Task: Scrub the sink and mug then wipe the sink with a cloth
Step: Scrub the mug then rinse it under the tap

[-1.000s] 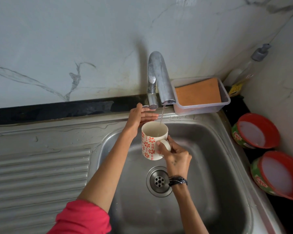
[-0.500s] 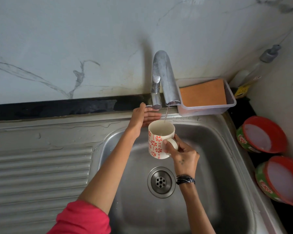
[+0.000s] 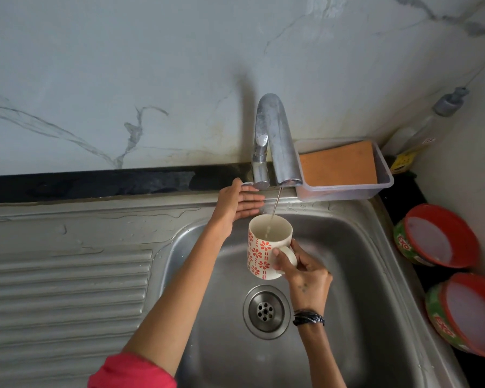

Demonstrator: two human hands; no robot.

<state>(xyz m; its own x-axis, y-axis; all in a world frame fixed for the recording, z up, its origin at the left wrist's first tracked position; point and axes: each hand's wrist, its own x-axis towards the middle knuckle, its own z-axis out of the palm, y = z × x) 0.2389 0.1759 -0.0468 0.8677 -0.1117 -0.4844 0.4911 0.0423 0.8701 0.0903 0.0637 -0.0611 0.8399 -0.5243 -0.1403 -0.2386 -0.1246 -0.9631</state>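
Observation:
A cream mug with red flower patterns (image 3: 259, 249) is held upright over the steel sink (image 3: 356, 275), under the tap spout (image 3: 280, 144). A thin stream of water runs from the spout into the mug. My right hand (image 3: 305, 275) grips the mug by its handle. My left hand (image 3: 240, 201) rests with straight fingers on the sink's back rim, its thumb up at the small tap lever (image 3: 247, 184). The drain (image 3: 265, 310) lies below the mug.
A clear plastic tub (image 3: 345, 189) holding an orange sponge (image 3: 338, 163) sits right of the tap. A pump bottle (image 3: 431, 121) stands in the corner. Two red-rimmed round tubs (image 3: 434, 236) (image 3: 468, 317) lie at the right. The ribbed drainboard (image 3: 65, 298) is at the left.
Both hands and the mug hold nearly the same pose under the running tap. The camera view has shifted slightly, so everything sits a little lower and further right in the frame.

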